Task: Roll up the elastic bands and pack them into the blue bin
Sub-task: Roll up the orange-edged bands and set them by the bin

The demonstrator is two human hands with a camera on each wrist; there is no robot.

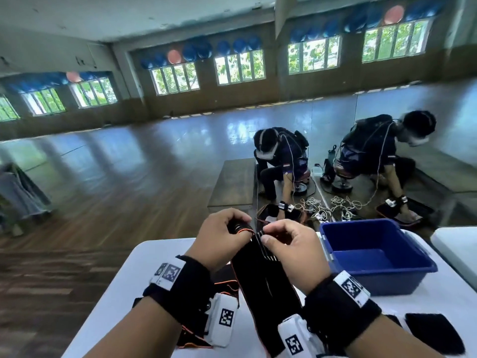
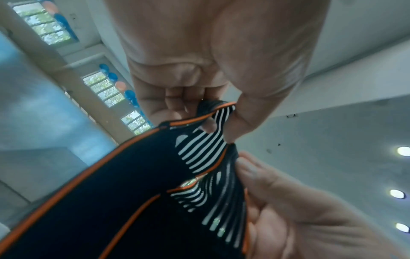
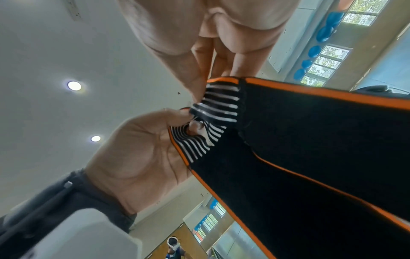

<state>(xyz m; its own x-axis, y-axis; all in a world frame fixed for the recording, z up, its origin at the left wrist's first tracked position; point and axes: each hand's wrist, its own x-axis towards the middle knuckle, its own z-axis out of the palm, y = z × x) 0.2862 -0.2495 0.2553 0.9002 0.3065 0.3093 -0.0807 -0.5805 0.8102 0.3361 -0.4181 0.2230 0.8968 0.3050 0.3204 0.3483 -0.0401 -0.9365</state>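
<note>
From the head view I read no brand or writing, only square coded markers on both wrist straps; my left hand [image 1: 220, 236] and right hand [image 1: 291, 250] each pinch the top end of the black, orange-edged elastic band [image 1: 260, 285], raised over the white counter [image 1: 116, 293], the blue bin [image 1: 382, 257] near its right edge. On the left wrist view, thumb and fingers close on the striped end [image 2: 206, 140]. The right wrist view shows that grip pinching the same striped end [image 3: 219, 105].
</note>
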